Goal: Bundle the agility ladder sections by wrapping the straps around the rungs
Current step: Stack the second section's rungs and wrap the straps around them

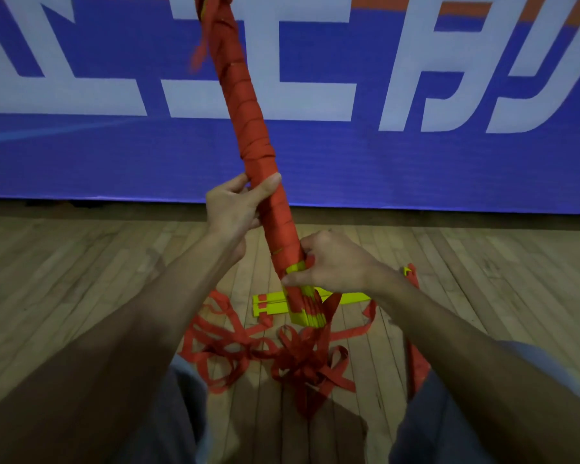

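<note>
A long bundle of yellow rungs wrapped in red strap (248, 122) stands tilted, its top leaning left and out of view at the top edge. My left hand (235, 209) grips the bundle at its middle. My right hand (332, 262) is closed on the bundle lower down, pinching red strap against bare yellow rung ends (297, 267). The bundle's foot (310, 313) rests near the floor. A tangle of loose red straps (282, 353) lies below it. A short strap end (200, 51) dangles near the top.
More yellow rungs (275, 304) lie flat on the wooden floor (81, 279) behind the bundle. A blue banner with white letters (416, 162) stands along the far side. My knees in grey trousers (449, 423) frame the straps.
</note>
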